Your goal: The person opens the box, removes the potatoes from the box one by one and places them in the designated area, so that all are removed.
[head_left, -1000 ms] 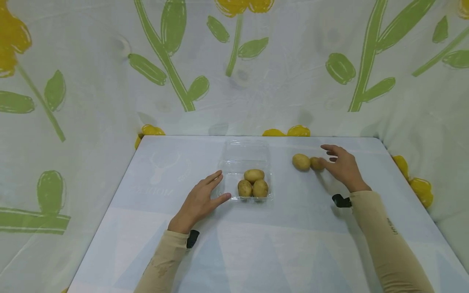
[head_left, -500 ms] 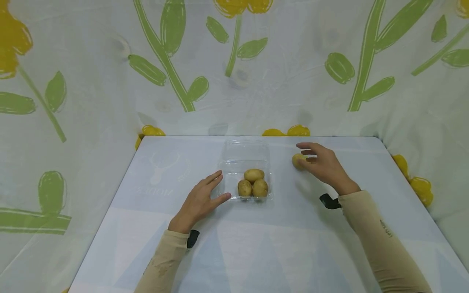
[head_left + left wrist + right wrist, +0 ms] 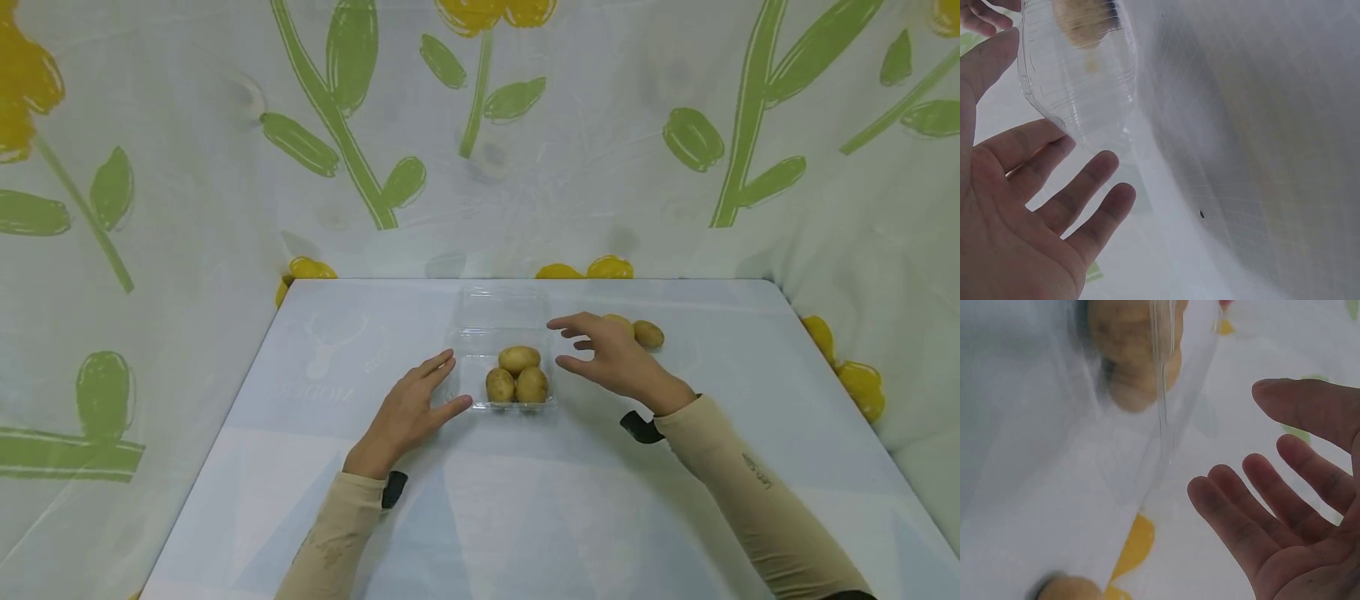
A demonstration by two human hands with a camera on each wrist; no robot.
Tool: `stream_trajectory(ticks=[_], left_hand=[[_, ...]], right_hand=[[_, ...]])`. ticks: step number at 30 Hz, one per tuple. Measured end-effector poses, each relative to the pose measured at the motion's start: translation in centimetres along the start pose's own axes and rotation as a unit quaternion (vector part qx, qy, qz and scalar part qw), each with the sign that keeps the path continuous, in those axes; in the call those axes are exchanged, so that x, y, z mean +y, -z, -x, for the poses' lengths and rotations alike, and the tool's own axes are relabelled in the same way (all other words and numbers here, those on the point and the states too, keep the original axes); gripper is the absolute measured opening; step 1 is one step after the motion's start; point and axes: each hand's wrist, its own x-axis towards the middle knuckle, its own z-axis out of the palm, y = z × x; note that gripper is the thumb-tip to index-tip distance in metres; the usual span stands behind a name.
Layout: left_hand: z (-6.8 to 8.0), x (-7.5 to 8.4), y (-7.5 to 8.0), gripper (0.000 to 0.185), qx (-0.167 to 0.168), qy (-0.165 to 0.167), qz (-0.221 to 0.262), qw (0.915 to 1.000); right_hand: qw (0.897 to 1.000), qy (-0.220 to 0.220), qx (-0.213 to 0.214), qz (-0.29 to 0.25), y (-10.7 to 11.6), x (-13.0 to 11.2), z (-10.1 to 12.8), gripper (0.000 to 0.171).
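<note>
A clear plastic clamshell box [image 3: 459, 360] sits mid-table with its lid [image 3: 504, 307] lying open behind it. Inside are three potatoes [image 3: 517, 375]. My left hand [image 3: 438, 383] rests open on the table, fingers straight and against the box's left edge; the left wrist view shows its palm [image 3: 1016, 212] beside the box wall [image 3: 1079, 106]. My right hand [image 3: 581, 346] hovers open and empty just right of the box, its fingers [image 3: 1254, 519] spread near the box rim [image 3: 1163, 394]. Behind it lie two loose potatoes, one [image 3: 648, 334] in full view and one [image 3: 619, 320] partly hidden.
The pale table [image 3: 525, 500] has a drape printed with flowers [image 3: 480, 125] hanging close around its back and sides. The table's far edge [image 3: 420, 280] runs just behind the box's lid.
My right hand has swept left from the two loose potatoes to the box's right side and holds nothing. Both loose potatoes stay on the table. The left hand has not moved.
</note>
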Motion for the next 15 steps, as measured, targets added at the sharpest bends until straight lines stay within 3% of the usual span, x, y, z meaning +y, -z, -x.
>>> stream_trajectory(ticks=[7, 15], left_hand=[[0.0, 0.0, 0.0, 0.081, -0.004, 0.005, 0.001, 1.0000], [0.0, 0.0, 0.0, 0.081, -0.005, 0.005, 0.001, 1.0000]], right_hand=[[0.997, 0.041, -0.060, -0.013, -1.6, -1.6, -0.9, 0.049], [0.987, 0.032, -0.152, 0.034, -2.8, -2.1, -1.9, 0.049]])
